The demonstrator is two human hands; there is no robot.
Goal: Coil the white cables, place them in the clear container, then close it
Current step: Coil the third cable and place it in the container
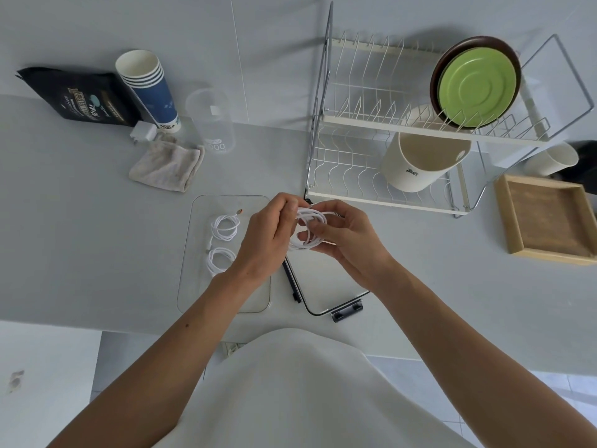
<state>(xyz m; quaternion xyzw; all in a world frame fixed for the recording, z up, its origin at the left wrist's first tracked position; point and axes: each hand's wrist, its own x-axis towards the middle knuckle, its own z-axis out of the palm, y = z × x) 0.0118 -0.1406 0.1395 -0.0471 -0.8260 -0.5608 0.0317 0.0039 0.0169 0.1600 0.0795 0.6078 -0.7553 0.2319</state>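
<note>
A white cable coil (308, 231) is held in the air between both hands, over the far end of the lid (323, 279). The left hand (265, 237) pinches its top strands with bent fingers (284, 205); the right hand (349, 240) curls its fingers round the loop. Two coiled cables (225, 226) lie inside the clear container (193, 286), just left of the lid, by the front edge of the worktop (97, 237). The dish rack (355, 150) stands just behind the hands. The widest stretch of worktop lies left of the container.

Home kitchen, seen from where I stand at a pale countertop (80, 227): a two-tier wire dish rack (387, 122) holds a green plate (476, 88), a brown plate (468, 43) and a cream utensil holder (416, 166), with stacked paper cups (148, 88), a clear measuring jug (211, 124) and a crumpled dishcloth (166, 168) nearby.
</note>
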